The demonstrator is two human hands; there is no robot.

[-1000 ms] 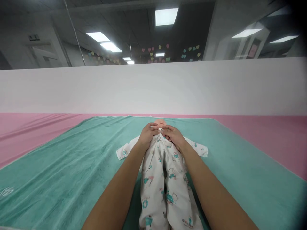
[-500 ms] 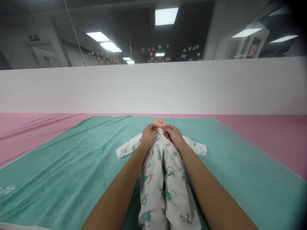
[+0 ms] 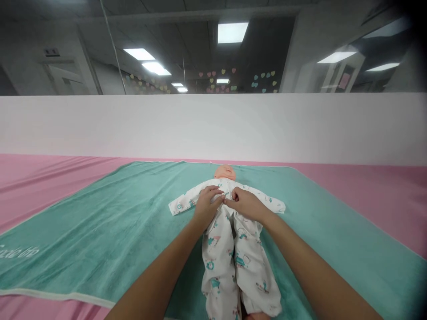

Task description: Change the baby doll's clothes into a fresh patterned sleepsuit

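Observation:
A baby doll [image 3: 225,172] lies on its back, dressed in a white long-sleeved romper [image 3: 220,258] with small teal and pink prints. Both sleeves spread out to the sides, and the legs stretch toward me. My left hand [image 3: 208,206] is closed at the middle of the chest, pinching the front of the romper with its fingertips. Close against it, my right hand [image 3: 246,203] also pinches the cloth there, its thumb pointing left. The fingers hide the bit of fabric between them. A foot of the doll shows at the bottom of the right trouser leg.
Under the doll is a teal blanket [image 3: 110,231] with pale edging and white lettering at the left. Pink cloth [image 3: 360,191] surrounds it. A low white wall [image 3: 167,129] runs behind, topped by glass with heart-shaped stickers and reflected ceiling lights.
Both hands have moved from the romper's neckline down to the chest, uncovering the collar and more of the doll's head. The view has shifted slightly.

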